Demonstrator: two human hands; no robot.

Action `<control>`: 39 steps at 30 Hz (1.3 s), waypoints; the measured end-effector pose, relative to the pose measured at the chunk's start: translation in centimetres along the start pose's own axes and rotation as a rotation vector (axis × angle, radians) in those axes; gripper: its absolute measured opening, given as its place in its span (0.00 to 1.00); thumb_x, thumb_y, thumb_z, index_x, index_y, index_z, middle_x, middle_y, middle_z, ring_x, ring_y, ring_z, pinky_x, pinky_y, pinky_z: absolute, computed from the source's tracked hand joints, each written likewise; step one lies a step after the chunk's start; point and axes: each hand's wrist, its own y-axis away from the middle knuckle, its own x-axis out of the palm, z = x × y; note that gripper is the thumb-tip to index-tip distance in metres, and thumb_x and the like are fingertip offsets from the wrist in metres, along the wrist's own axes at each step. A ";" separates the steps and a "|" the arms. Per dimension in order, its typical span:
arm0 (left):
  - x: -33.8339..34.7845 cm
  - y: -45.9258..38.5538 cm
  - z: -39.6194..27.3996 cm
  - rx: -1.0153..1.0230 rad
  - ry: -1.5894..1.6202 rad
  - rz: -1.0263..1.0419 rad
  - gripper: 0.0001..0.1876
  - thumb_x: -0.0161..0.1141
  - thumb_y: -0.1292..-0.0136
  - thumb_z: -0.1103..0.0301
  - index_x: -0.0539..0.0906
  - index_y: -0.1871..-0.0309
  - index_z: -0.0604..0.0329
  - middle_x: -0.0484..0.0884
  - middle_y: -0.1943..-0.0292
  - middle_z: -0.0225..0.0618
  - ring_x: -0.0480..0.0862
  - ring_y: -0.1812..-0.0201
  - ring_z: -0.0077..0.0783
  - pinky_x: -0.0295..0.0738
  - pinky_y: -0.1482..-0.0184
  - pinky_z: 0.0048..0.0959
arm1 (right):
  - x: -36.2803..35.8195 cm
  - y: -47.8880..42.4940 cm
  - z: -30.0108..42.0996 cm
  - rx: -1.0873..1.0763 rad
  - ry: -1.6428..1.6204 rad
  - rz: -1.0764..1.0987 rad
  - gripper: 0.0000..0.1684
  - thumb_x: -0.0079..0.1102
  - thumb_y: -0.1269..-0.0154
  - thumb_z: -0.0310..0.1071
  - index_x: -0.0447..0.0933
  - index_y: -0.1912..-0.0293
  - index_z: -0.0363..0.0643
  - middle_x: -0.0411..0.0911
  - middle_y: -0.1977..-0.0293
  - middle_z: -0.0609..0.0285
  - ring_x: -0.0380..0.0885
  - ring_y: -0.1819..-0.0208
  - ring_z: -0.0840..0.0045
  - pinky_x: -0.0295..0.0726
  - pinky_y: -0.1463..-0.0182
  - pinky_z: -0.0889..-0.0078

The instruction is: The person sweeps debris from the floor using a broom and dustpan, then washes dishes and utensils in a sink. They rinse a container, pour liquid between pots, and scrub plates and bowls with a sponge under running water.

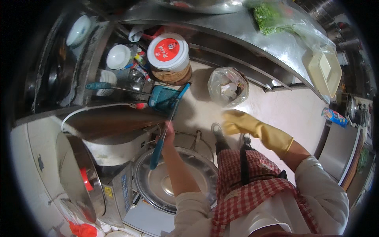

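My left hand [168,133] is bare and grips the thin metal shaft of a long-handled broom or brush [157,149] with teal ends. Its far end reaches a teal dustpan [162,97], whose own handle [99,85] points left. A yellow rubber glove covers my right hand [234,122], which is blurred and hangs over the floor, near a bin lined with a clear plastic bag [228,87]; whether its fingers hold anything is unclear. Rubbish lies inside the bag.
A lidded white bucket [168,51] rests on a round woven stand beside white bowls [118,57]. Below my left arm is a large round metal lid [154,177]. A steel counter [225,26] bears bagged greens [268,18] and a cream plastic tray [325,71].
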 end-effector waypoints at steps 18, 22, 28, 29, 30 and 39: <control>9.2 -6.7 9.1 0.492 -0.613 0.443 0.26 0.42 0.28 0.61 0.58 0.30 0.61 0.64 0.32 0.43 0.66 0.33 0.43 0.60 0.32 0.44 | -29.6 -30.3 -10.9 0.053 0.688 -0.557 0.27 0.58 0.37 0.50 0.75 0.47 0.39 0.78 0.54 0.50 0.77 0.52 0.66 0.73 0.47 0.68; 6.5 -10.4 15.0 0.303 -0.687 0.346 0.25 0.51 0.31 0.62 0.64 0.33 0.56 0.70 0.37 0.38 0.72 0.40 0.39 0.67 0.39 0.40 | -28.2 -29.8 -10.1 0.237 1.620 -0.313 0.18 0.50 0.30 0.43 0.75 0.51 0.40 0.81 0.64 0.54 0.81 0.65 0.67 0.80 0.62 0.70; 6.1 -10.8 26.2 0.098 -1.416 0.314 0.30 0.56 0.35 0.62 0.62 0.30 0.52 0.65 0.35 0.39 0.68 0.37 0.43 0.65 0.38 0.40 | -35.8 -27.2 -9.5 -0.155 1.227 -0.907 0.21 0.55 0.34 0.53 0.78 0.55 0.46 0.82 0.65 0.50 0.80 0.64 0.56 0.79 0.56 0.61; 4.7 -11.6 26.8 0.057 -1.451 0.328 0.31 0.56 0.35 0.63 0.60 0.29 0.53 0.65 0.34 0.41 0.67 0.36 0.45 0.64 0.37 0.42 | -34.7 -27.2 -8.8 -0.137 0.994 -0.817 0.23 0.58 0.35 0.53 0.77 0.53 0.43 0.81 0.61 0.48 0.80 0.59 0.56 0.77 0.51 0.63; 4.1 -11.0 28.2 0.034 -1.455 0.325 0.32 0.56 0.35 0.64 0.60 0.29 0.55 0.65 0.35 0.45 0.67 0.37 0.47 0.63 0.37 0.43 | -34.0 -26.6 -8.1 -0.098 0.762 -0.764 0.26 0.61 0.36 0.52 0.76 0.51 0.40 0.80 0.57 0.46 0.79 0.55 0.57 0.75 0.47 0.65; -2.5 -4.6 27.9 0.572 -2.118 0.820 0.23 0.52 0.32 0.59 0.71 0.38 0.63 0.71 0.40 0.52 0.72 0.40 0.51 0.64 0.37 0.44 | -31.7 -8.7 -16.1 -0.238 -0.207 -0.543 0.20 0.49 0.30 0.43 0.71 0.42 0.47 0.77 0.46 0.60 0.77 0.48 0.70 0.77 0.48 0.67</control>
